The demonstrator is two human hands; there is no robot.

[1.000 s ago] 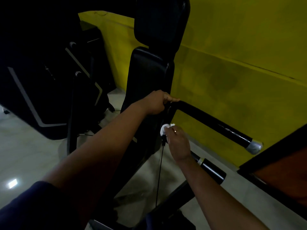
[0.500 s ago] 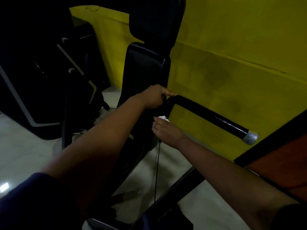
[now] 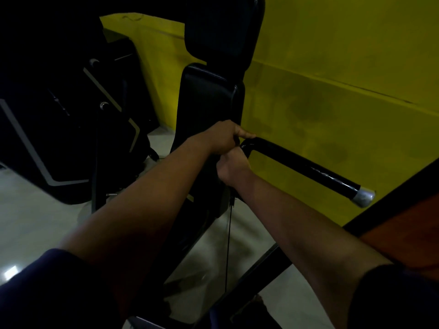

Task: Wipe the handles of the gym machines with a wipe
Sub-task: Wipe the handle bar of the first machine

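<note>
Handle looks stiff, slick. My L hand grips its bend; R hand wraps it just below, wipe unseen.

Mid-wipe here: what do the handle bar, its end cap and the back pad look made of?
Handle bar: black with a glossy, slightly wrinkled sheen, likely tape or a plastic wrap over a tube; the core is hidden.
End cap: dull silver-grey, probably metal or painted plastic.
Back pad: smooth black with soft highlights along its rounded edges, likely vinyl or leatherette upholstery.
</note>
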